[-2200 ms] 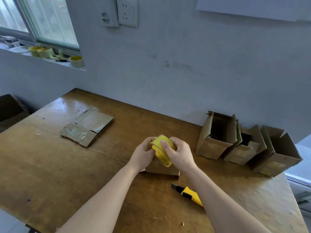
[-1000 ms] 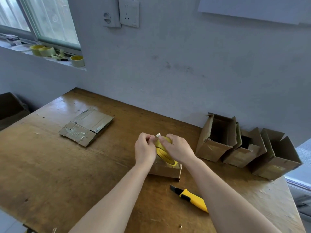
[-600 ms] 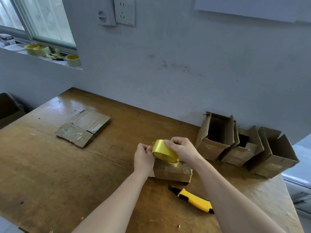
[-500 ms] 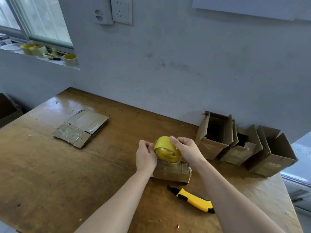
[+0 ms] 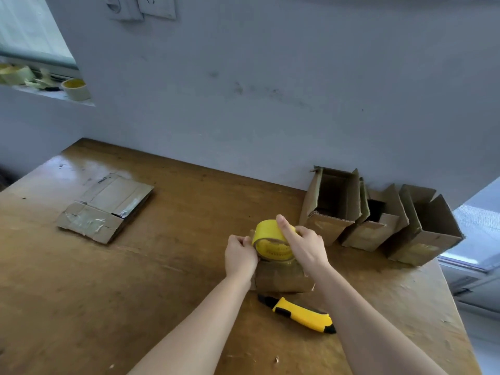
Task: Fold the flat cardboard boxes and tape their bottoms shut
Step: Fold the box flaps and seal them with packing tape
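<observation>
Right hand (image 5: pixel 304 246): clamped on the yellow roll of packing tape (image 5: pixel 272 243), index finger stretched across the top of the roll, other fingers curled round its right side
Left hand (image 5: pixel 239 255): fingers drawn together in a pinch at the left edge of the roll; what they pinch is too small to tell, possibly the loose tape end
Tape roll: held tilted, open core facing the camera, directly above the small brown cardboard box (image 5: pixel 282 278), its lower rim at or just over the box top
Small box: folded up, resting on the worn wooden desk (image 5: pixel 81 293) near its front right, between the two forearms; a glossy strip shows on its upper face
Yellow and black utility knife (image 5: pixel 300 315): flat on the desk just in front of the small box, pointing up-left, apart from both hands
Three folded brown cardboard boxes (image 5: pixel 378 212): in a row at the desk's back right corner against the grey wall (image 5: pixel 270 90), lying on their sides, open ends upward, touching one another
Flattened brown cardboard boxes with old clear tape (image 5: pixel 105 207): stacked flat on the desk's left half, well apart from the hands
Window sill (image 5: pixel 54 96), upper left: spare pale yellow tape rolls (image 5: pixel 75 89), blurred
Wall sockets (image 5: pixel 140 6): white, at top edge
</observation>
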